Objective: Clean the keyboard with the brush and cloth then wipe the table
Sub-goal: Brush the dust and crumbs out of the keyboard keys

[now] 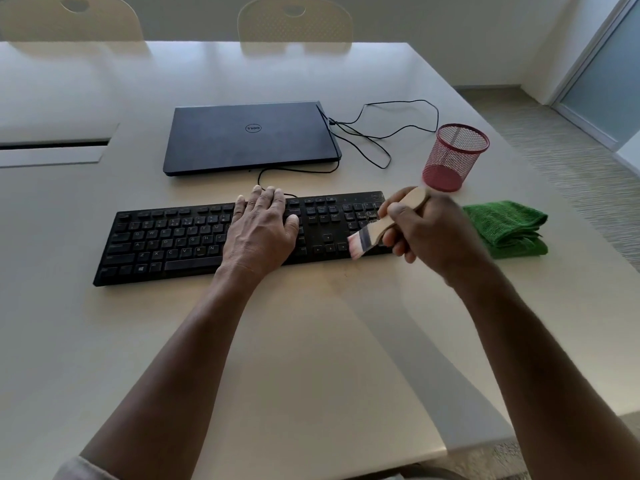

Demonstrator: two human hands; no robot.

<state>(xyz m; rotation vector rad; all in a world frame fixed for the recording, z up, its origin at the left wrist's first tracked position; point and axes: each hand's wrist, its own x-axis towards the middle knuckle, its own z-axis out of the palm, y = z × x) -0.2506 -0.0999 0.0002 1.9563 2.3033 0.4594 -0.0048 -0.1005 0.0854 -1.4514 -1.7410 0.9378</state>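
A black keyboard (239, 237) lies flat on the pale table (311, 341), its long side running across the view. The left hand (261, 226) rests palm down on the middle of the keyboard, fingers straight and close together, their tips reaching the far edge of the keyboard; the thumb lies out to the right over the keys. This hand holds nothing.

The right hand (426, 230) hovers over the right end of the keyboard and grips a wooden brush (384, 221). The thumb and curled fingers close round the narrow part of the brush handle, with the thick end of the handle sticking out above the fingers, away from the person. The dark band and pale bristles point down and to the left from the fingers, and the bristle tips meet the keyboard near the arrow keys, just left of the number pad. The brush looks a little blurred.

A folded green cloth (509, 226) lies on the table just right of the keyboard, partly behind the right hand and untouched. Behind the keyboard's right end stands a red mesh cup (453, 155). Behind the keyboard's middle lies a closed dark laptop (252, 138), with a thin black cable (381, 133) looping beside it. Two pale chairs (294, 19) stand at the far side of the table.
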